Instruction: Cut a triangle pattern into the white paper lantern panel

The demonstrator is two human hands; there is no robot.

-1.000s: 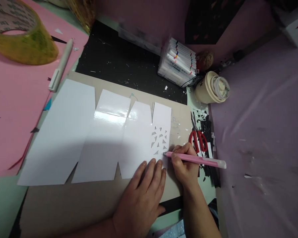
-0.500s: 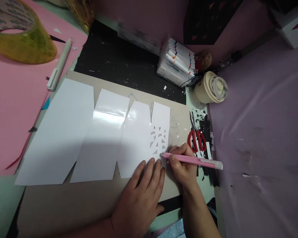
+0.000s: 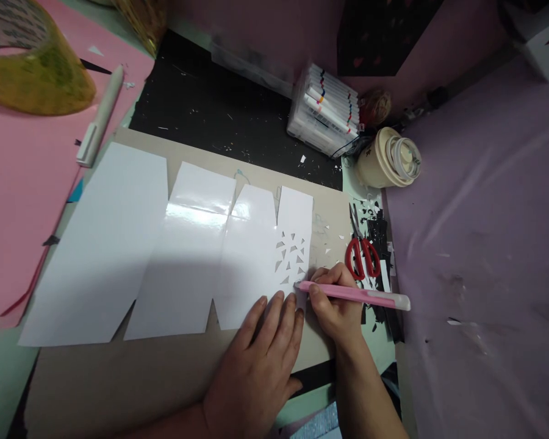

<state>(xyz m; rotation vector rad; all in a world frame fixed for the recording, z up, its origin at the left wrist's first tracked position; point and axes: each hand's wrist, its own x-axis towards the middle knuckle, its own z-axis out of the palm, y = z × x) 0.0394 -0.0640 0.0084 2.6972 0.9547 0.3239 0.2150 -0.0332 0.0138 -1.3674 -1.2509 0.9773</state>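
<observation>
A white sheet of card [image 3: 187, 262], creased into panels and notched along its edges, lies flat on a grey-brown board [image 3: 132, 384]. Small triangular holes pierce its right-hand panel. My left hand [image 3: 260, 360] lies flat with fingers stretched over the card's lower edge, just below the holes. In my right hand [image 3: 336, 305] is a slim pink craft knife [image 3: 357, 292], gripped like a pen. Its tip touches the card near the lowest holes, close to my left fingertips. Red-handled scissors [image 3: 362, 256] rest beyond my right hand.
Top left, a roll of yellow tape [image 3: 41, 79] and a white pen-like tool [image 3: 100, 116] lie on pink paper [image 3: 13, 244]. A box of markers [image 3: 324, 110] and a lidded cup [image 3: 384, 158] stand behind the board. Black scraps [image 3: 379, 231] litter the right, beside a purple-covered wall [image 3: 476, 244].
The view has shifted slightly, with the left side of the scene sliding a little left. Both hands, the knife tip and the card look almost unmoved relative to each other.
</observation>
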